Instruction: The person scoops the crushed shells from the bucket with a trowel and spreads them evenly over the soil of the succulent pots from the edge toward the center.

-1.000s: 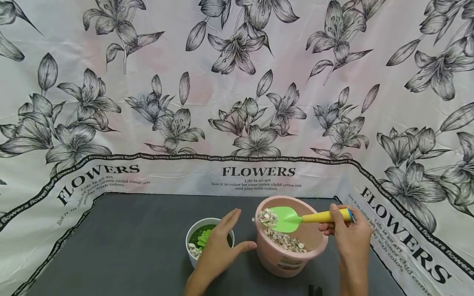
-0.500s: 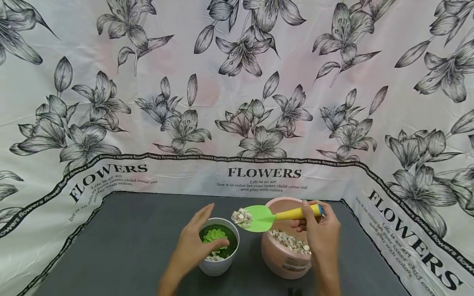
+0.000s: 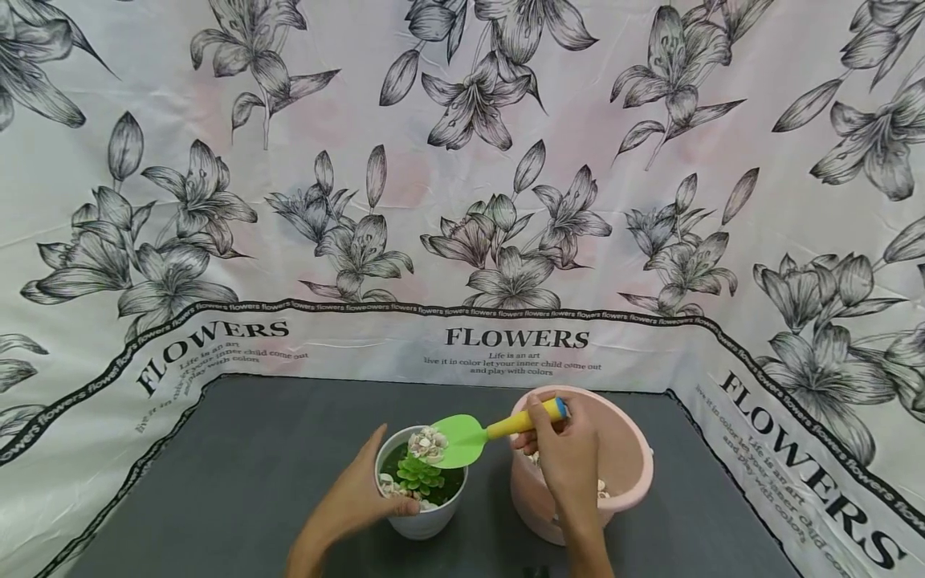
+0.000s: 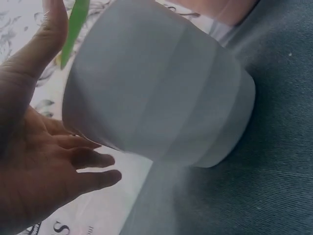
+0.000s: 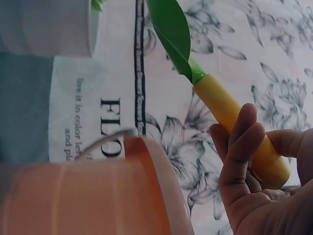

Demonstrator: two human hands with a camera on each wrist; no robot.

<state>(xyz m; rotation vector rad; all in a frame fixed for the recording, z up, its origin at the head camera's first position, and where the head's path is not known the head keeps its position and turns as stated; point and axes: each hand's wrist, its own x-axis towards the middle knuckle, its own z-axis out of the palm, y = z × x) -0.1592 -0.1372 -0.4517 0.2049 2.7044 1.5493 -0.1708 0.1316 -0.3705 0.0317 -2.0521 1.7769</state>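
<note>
My right hand grips the yellow handle of a small trowel with a green blade. On the blade tip lies a heap of pale pebbles, above a green succulent in a white pot. The trowel blade is close over the pot's opening. My left hand spans the pot's left side, thumb at the near rim. In the left wrist view its fingers stretch loosely beside the pot wall. More pebbles lie in the pot around the plant.
A pink bucket stands right of the pot, partly behind my right hand and forearm, with pebbles showing inside. Its wire handle shows in the right wrist view. A dark grey tabletop meets a flower-printed cloth behind.
My right hand has carried the loaded trowel left from over the pink bucket to over the white pot. The left hand has shifted left and lowered to the pot's side and rim.
</note>
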